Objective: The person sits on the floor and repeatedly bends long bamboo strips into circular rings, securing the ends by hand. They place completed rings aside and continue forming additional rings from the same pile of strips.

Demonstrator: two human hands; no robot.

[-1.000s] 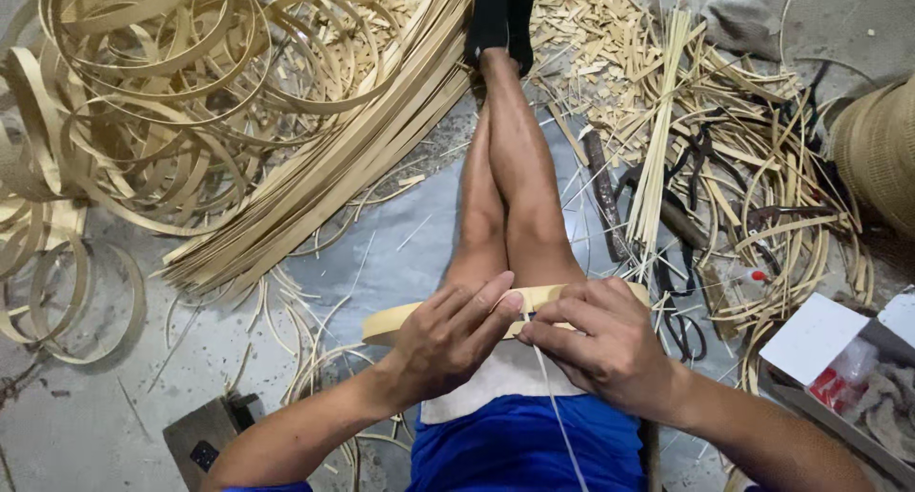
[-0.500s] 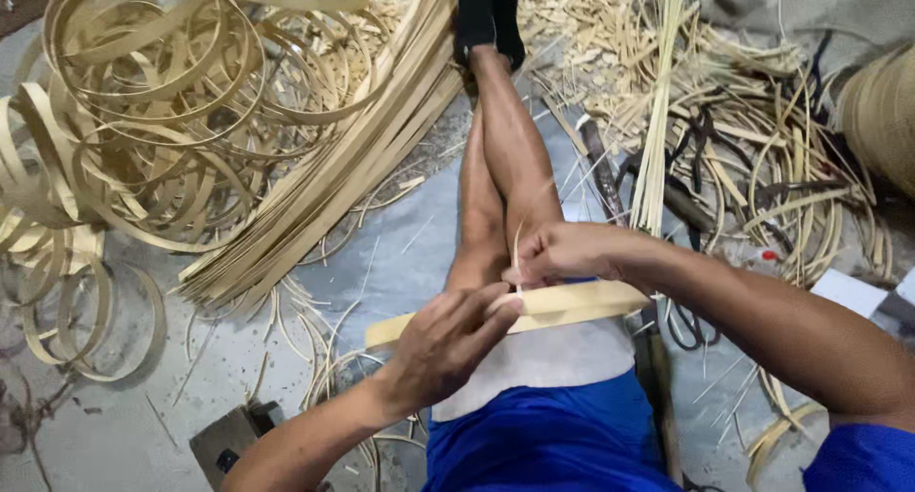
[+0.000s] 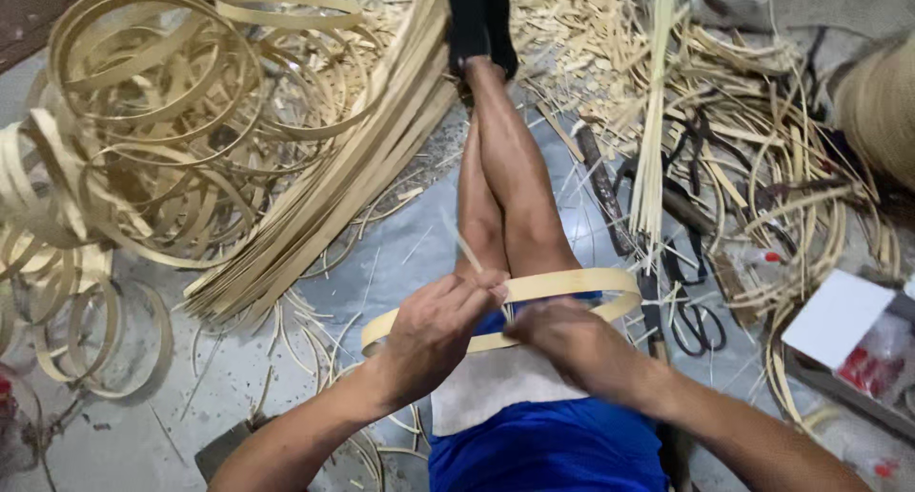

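Both hands work a bamboo strip hoop over the lap.

The left hand (image 3: 434,335) pinches the bamboo hoop (image 3: 572,284) and a thin sliver (image 3: 462,239) where the band overlaps; the right hand (image 3: 572,344) seems curled onto the hoop's near edge, though blurred. Scissors (image 3: 696,325) lie on the floor beside the right knee; coiled hoops (image 3: 143,120) are heaped left.

The right hand (image 3: 572,344) is motion-blurred and covers the near side of the bamboo hoop (image 3: 581,284), so its grip cannot be made out. The woven basket (image 3: 882,111) at the upper right and the stacked hoops (image 3: 38,263) at the left are cut off by the frame edges.
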